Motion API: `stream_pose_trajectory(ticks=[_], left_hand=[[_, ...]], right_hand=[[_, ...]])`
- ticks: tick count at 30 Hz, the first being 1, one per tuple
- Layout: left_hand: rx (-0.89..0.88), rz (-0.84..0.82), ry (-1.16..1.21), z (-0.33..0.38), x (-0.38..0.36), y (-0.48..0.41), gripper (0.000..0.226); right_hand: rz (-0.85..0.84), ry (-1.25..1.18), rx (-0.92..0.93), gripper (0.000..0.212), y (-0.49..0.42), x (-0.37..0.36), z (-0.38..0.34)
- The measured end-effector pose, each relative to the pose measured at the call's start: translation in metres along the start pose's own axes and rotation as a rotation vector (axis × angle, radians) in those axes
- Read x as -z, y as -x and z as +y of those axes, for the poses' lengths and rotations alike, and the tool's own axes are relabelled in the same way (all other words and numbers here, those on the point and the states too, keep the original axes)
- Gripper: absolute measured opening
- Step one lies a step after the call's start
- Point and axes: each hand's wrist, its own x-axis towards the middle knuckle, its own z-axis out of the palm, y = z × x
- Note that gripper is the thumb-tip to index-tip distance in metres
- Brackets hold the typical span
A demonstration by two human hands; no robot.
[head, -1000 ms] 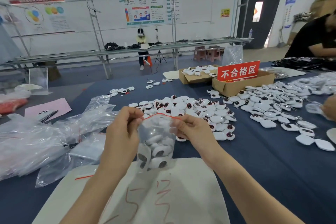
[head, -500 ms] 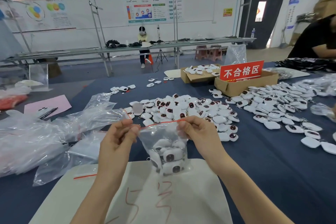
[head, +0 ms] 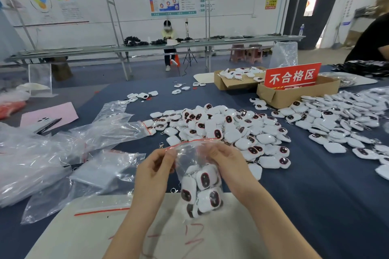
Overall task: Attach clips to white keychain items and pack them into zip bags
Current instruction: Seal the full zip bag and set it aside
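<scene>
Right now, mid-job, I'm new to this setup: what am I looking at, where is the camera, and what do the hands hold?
No machine here: a person works with bare hands, and the picture comes from a camera on their head, looking forward and down. The left hand and right hand pinch the red-striped top of a clear zip bag with several white keychain items inside. On the blue-covered table lie a loose pile of keychains, empty plastic bags and a cardboard box with a red sign.
</scene>
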Motion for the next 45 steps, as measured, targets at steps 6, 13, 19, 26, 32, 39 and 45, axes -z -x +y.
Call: stream_pose_trajectory(ticks=[6, 13, 19, 26, 32, 39, 45], left_hand=[[0.012, 0.044, -0.018, -0.010, 0.009, -0.003, 0.016], [0.035, 0.045, 0.020, -0.009, 0.015, -0.007, 0.010], [0.033, 0.041, -0.008, -0.006, 0.019, -0.008, 0.017], [0.034, 0.052, 0.017, -0.001, 0.014, -0.003, 0.017], [0.097, 0.014, 0.081, 0.000, 0.012, 0.000, 0.018], [0.073, -0.020, 0.094, 0.002, 0.013, 0.002, 0.028], [0.064, -0.043, 0.096, 0.001, 0.010, 0.005, 0.027]], right_hand=[[-0.001, -0.143, -0.080, 0.030, -0.009, -0.005, 0.013], [0.035, -0.155, -0.017, 0.040, -0.013, -0.007, 0.006], [0.035, -0.112, 0.039, 0.041, -0.012, -0.010, 0.004], [0.043, -0.094, 0.054, 0.039, -0.004, -0.012, 0.002], [0.047, -0.150, 0.015, 0.038, -0.001, -0.014, -0.002], [0.034, -0.091, 0.024, 0.033, 0.002, -0.020, -0.004], [0.017, -0.004, -0.002, 0.032, 0.002, -0.025, -0.004]])
